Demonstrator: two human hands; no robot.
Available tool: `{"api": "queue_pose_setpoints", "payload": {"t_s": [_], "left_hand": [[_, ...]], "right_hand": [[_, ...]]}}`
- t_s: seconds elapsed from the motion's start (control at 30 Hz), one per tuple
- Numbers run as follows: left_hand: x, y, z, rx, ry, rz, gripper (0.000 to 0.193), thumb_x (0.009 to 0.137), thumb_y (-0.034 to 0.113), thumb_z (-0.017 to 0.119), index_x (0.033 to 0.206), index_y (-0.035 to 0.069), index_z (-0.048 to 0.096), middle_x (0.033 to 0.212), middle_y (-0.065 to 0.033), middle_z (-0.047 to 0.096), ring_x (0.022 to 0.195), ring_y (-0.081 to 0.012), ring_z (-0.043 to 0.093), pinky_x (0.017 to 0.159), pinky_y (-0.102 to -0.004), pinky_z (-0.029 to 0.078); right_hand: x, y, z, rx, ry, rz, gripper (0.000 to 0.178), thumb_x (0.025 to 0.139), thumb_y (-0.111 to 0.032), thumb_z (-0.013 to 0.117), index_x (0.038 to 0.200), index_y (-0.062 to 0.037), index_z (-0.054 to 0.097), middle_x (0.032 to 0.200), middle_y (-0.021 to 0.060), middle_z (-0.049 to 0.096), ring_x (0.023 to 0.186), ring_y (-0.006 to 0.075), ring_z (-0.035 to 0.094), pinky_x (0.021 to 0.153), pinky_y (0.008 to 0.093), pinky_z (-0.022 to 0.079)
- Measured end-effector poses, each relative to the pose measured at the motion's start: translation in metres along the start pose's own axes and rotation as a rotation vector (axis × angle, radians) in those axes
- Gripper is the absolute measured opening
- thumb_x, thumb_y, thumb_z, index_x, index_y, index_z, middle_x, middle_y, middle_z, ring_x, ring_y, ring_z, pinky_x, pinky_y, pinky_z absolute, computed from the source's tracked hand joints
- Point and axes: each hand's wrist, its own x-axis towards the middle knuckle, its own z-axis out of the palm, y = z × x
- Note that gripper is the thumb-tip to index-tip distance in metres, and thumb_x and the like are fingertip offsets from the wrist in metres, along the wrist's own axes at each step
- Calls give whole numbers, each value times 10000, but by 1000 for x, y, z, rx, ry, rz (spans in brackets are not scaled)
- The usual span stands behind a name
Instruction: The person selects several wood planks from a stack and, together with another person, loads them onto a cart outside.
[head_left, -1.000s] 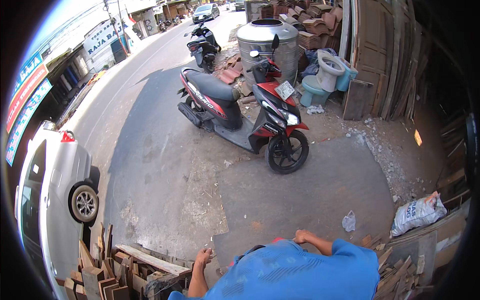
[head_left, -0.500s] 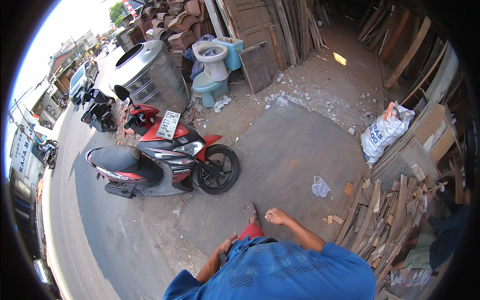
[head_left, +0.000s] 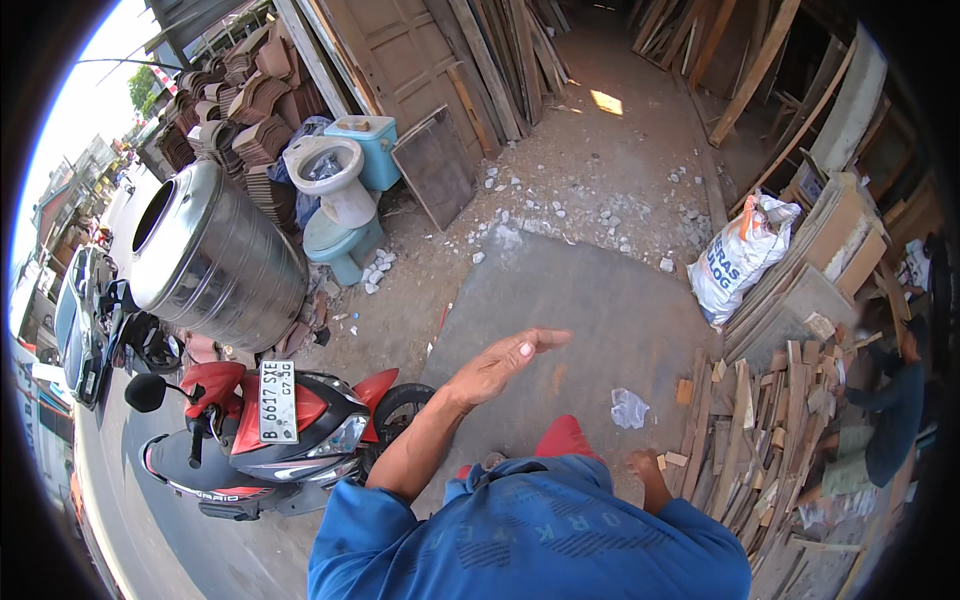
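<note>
My left hand (head_left: pixel 505 366) is raised in front of me over the grey concrete. Its fingers are stretched out to the right, and it holds nothing. Low at my right side hangs my right hand (head_left: pixel 645 464), near the edge of a wood pile. Its fingers look loosely curled, with nothing seen in them. A red and black motorcycle (head_left: pixel 300 420) is parked to the left of my left forearm, which covers part of its front wheel. A crumpled clear plastic bag (head_left: pixel 628 408) lies on the ground ahead of my right hand.
Scrap wood (head_left: pixel 745 430) is piled at right, with another person (head_left: pixel 880 410) crouching beyond it. A filled white sack (head_left: pixel 745 255) leans against boards. Ahead left stand a steel tank (head_left: pixel 225 265), a toilet bowl (head_left: pixel 345 195) and stacked roof tiles (head_left: pixel 262 100). Rubble (head_left: pixel 560 212) litters the ground.
I have stepped forward. My left hand has swung up from my side to the front, while my right hand has dropped back. The motorcycle now sits lower and closer on my left.
</note>
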Motion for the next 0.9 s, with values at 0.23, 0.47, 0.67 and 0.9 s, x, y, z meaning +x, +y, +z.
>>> {"api": "queue_pose_setpoints", "payload": {"t_s": [0.23, 0.47, 0.67, 0.9], "left_hand": [[150, 133, -26, -545, -477, 765, 900, 968, 651, 360, 1307, -176, 460, 1329, -359, 474, 1257, -468, 478, 1050, -542, 362], [285, 117, -173, -177, -335, 732, 383, 892, 345, 700, 1146, 58, 703, 1370, -314, 485, 1244, -430, 489, 1117, -515, 336], [313, -54, -331, -246, 519, 233, 485, 959, 354, 604, 1348, 68, 564, 1472, -194, 437, 1276, -340, 490, 1111, -469, 323], [260, -361, -443, -233, 959, -1074, 494, 963, 390, 569, 1328, 58, 545, 1267, -117, 602, 1057, -273, 603, 864, -383, 479]], "right_hand": [[41, -82, 38, -367, -299, 31, 239, 861, -259, 627, 830, -40, 718, 724, 138, 692, 637, 254, 672, 597, 403, 517], [196, -329, 46, -342, -276, -428, 247, 847, -251, 643, 873, -14, 709, 740, 158, 688, 612, 268, 659, 572, 422, 517], [212, -671, 27, -187, -166, -610, 220, 901, -184, 609, 994, -2, 691, 883, 101, 705, 738, 186, 665, 664, 313, 530], [264, -865, 49, -89, -182, -585, 259, 904, -226, 613, 999, 3, 688, 845, 87, 710, 708, 173, 673, 648, 306, 538]]}}
